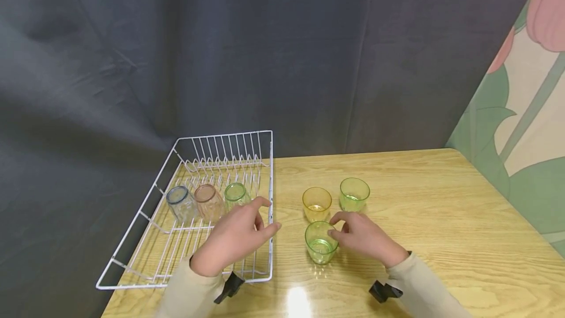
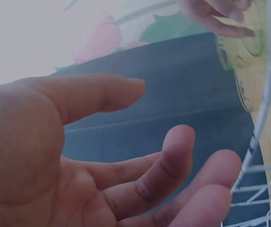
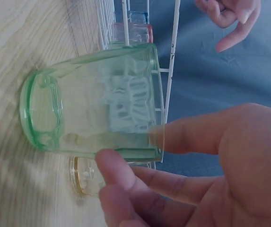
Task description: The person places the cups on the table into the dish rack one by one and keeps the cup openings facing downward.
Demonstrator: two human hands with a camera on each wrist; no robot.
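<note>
My right hand is at the rim of the nearest green glass, its thumb over the mouth and its fingers along the outer side, pinching the rim. In the right wrist view this green glass has its mouth toward the hand; whether its base touches the table, I cannot tell. Above the right part of a white wire dish rack, my left hand holds nothing, thumb and fingers apart. It partly hides an upturned green glass in the rack. Beside that stand upturned pink and blue glasses.
A yellow glass and another green glass stand mouth up behind the pinched one. The wooden table reaches a dark curtain at the back. A floral cloth hangs at the right.
</note>
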